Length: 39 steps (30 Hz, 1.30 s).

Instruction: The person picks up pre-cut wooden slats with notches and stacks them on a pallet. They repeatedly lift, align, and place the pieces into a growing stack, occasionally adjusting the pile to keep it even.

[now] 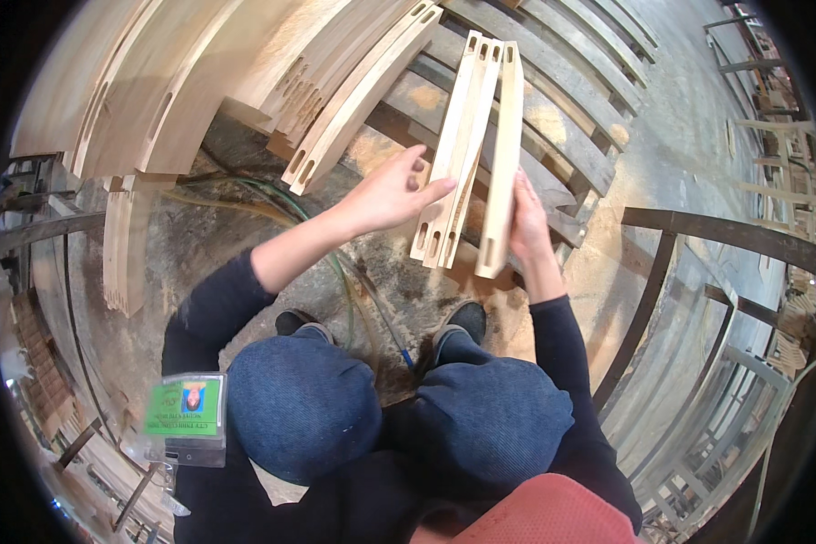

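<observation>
Several pale wooden slats with oval slots in their ends (451,172) lie side by side in front of me, over a slatted pallet. My left hand (385,192) is at their left side, fingers apart, its thumb at the edge of the leftmost slat. A separate slat (500,163) stands slightly away from the others on the right, with a narrow gap between. Along its right side, my right hand (529,222) grips it; part of that hand is hidden behind the wood.
Stacked slotted slats (363,100) and wide boards (145,86) rise at the upper left. The wooden pallet (553,86) reaches away ahead. Hoses (335,263) cross the floor between my feet. A dark metal frame (721,231) stands at the right.
</observation>
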Each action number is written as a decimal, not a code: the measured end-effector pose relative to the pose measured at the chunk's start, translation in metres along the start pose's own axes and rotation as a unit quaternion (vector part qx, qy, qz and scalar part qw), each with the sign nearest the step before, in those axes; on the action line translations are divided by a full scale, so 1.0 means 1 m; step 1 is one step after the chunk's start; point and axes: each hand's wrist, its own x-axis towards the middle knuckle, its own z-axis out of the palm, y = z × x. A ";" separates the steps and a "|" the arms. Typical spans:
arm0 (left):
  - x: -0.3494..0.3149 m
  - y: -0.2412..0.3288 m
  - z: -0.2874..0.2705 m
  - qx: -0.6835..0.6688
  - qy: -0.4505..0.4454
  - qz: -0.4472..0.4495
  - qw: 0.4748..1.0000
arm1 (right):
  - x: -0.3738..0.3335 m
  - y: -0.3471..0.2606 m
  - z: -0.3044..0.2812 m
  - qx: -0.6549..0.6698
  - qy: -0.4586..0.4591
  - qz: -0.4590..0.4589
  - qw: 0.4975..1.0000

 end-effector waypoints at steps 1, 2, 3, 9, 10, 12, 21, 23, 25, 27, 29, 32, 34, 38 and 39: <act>0.012 0.002 0.003 0.039 0.005 0.024 0.999 | 0.004 0.009 0.012 -0.011 0.001 -0.017 1.000; 0.025 0.004 0.005 0.078 0.010 0.047 0.996 | 0.006 0.016 0.023 -0.022 0.002 -0.033 0.999; 0.035 0.002 0.007 0.119 0.019 0.061 0.991 | 0.006 0.020 0.038 -0.058 0.014 0.001 0.998; 0.066 0.031 0.049 0.178 0.100 -0.060 0.977 | 0.022 0.040 0.037 -0.205 0.072 -0.118 0.969; 0.067 0.032 0.052 0.183 0.112 -0.054 0.975 | 0.022 0.039 0.033 -0.191 0.065 -0.107 0.974; 0.067 0.033 0.054 0.196 0.139 -0.049 0.969 | 0.020 0.035 0.033 -0.161 0.047 -0.080 0.983; 0.046 0.029 -0.013 0.331 0.212 0.090 0.915 | 0.019 0.032 0.105 -0.170 -0.043 -0.106 0.979; 0.036 0.023 -0.015 0.337 0.245 0.110 0.902 | 0.031 0.037 0.107 -0.290 -0.029 -0.179 0.940; 0.029 0.004 -0.021 0.468 0.299 0.162 0.815 | 0.035 0.036 0.113 -0.476 -0.036 -0.213 0.852; 0.033 -0.006 -0.024 0.523 0.308 0.163 0.778 | 0.046 0.032 0.117 -0.464 -0.090 -0.195 0.860; 0.043 -0.015 -0.025 0.529 0.285 0.137 0.788 | 0.045 0.032 0.113 -0.432 -0.103 -0.158 0.882; 0.051 -0.016 -0.024 0.527 0.278 0.138 0.791 | 0.046 0.024 0.091 -0.414 -0.080 -0.180 0.889; 0.054 -0.006 -0.028 0.523 0.271 0.151 0.794 | 0.042 0.008 0.068 -0.424 -0.015 -0.226 0.877; 0.076 0.029 -0.043 0.452 0.230 0.198 0.839 | 0.051 -0.033 0.004 -0.490 0.124 -0.365 0.782; 0.088 0.037 -0.047 0.419 0.219 0.217 0.854 | 0.050 -0.038 -0.011 -0.502 0.143 -0.329 0.787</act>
